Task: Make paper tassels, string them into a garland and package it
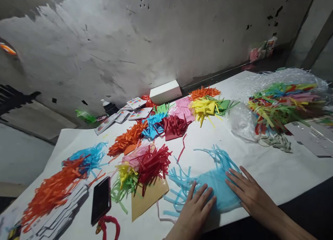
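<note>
Flat and unclenched, both hands, left (196,207) and right (247,191), press the blue paper (218,186); its thin fringe could tear if dragged.

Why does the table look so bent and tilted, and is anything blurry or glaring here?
Head view: the wide lens bows the white table and wall; light falls brightest on the wall's middle, corners dim. Both hands, left and right, pressing flat on the light blue fringed paper, look sharp; the orange fringe at the left edge smears slightly.
</note>
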Action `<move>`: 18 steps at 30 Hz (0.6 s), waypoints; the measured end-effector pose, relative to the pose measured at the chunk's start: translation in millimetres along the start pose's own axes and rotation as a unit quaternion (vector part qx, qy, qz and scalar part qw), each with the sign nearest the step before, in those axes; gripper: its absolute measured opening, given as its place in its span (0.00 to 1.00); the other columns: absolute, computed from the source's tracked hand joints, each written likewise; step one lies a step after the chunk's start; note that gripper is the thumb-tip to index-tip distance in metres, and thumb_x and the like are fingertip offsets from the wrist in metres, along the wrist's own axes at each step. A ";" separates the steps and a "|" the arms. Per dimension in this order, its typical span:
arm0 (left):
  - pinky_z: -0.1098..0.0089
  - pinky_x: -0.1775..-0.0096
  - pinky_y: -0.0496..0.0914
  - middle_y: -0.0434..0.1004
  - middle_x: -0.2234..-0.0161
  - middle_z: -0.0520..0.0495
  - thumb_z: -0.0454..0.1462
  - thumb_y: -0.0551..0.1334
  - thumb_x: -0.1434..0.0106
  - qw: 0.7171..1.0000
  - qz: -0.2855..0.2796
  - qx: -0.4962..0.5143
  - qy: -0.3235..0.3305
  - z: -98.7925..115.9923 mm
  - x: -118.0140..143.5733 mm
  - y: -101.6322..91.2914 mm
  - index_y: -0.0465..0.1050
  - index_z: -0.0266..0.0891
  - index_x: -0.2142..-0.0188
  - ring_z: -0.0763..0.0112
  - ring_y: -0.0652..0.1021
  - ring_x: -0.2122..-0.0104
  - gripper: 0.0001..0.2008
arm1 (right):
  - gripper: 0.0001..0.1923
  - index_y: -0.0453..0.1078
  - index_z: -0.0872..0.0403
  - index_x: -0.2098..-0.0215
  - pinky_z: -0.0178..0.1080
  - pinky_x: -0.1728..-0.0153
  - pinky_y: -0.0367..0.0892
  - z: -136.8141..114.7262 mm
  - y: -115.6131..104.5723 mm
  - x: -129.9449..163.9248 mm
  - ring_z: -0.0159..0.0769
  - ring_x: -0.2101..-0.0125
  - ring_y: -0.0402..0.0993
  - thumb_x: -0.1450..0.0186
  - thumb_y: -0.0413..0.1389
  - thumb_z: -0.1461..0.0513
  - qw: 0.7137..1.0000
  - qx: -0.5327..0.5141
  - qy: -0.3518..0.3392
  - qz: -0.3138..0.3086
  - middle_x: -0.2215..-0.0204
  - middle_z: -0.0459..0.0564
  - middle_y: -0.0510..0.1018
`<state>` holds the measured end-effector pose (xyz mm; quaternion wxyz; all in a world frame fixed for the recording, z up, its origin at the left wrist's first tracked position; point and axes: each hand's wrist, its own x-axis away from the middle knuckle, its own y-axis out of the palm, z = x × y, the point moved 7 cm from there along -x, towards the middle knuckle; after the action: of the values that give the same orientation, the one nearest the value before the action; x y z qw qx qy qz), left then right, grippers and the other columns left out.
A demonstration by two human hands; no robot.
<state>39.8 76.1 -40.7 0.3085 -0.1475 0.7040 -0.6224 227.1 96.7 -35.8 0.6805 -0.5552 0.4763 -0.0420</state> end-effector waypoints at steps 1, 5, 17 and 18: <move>0.54 0.32 0.54 0.77 0.41 0.46 0.33 0.59 0.29 1.000 0.008 0.020 -0.017 0.2 -0.2 2.9 0.69 0.42 0.41 0.62 0.73 0.39 0.18 | 0.23 0.73 0.57 0.44 0.54 0.31 0.48 -2.8 0.5 1.0 0.44 0.35 0.63 0.34 0.49 0.74 1.000 0.003 -0.023 -0.011 0.42 0.56 0.76; 0.60 0.34 0.55 0.83 0.49 0.51 0.30 0.57 0.29 0.989 0.086 0.086 -0.086 -5.9 -1.0 2.0 0.71 0.43 0.44 0.68 0.78 0.49 0.16 | 0.16 0.74 0.57 0.50 0.50 0.34 0.60 -9.4 -4.6 0.6 0.39 0.45 0.75 0.29 0.48 0.72 0.995 -0.057 -0.085 -0.005 0.52 0.54 0.82; 0.56 0.47 0.60 0.83 0.64 0.50 0.25 0.53 0.36 0.940 0.185 0.167 -0.235 -0.6 -7.8 6.9 0.73 0.45 0.58 0.64 0.79 0.63 0.16 | 0.13 0.71 0.53 0.52 0.45 0.51 0.66 -10.1 -3.9 -15.5 0.37 0.63 0.77 0.24 0.44 0.66 0.985 -0.155 0.066 0.026 0.67 0.47 0.80; 0.57 0.50 0.61 0.82 0.65 0.50 0.24 0.51 0.35 0.937 0.173 0.170 -0.251 -4.5 -8.3 9.6 0.72 0.45 0.58 0.64 0.78 0.65 0.17 | 0.12 0.71 0.53 0.52 0.44 0.54 0.66 -7.1 -1.4 -16.4 0.37 0.65 0.76 0.23 0.45 0.65 0.985 -0.146 0.086 0.024 0.67 0.47 0.80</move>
<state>45.1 86.3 -47.8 0.5985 -0.1199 0.5023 -0.6124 213.9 100.8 -24.4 0.5494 -0.6312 0.5475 -0.0036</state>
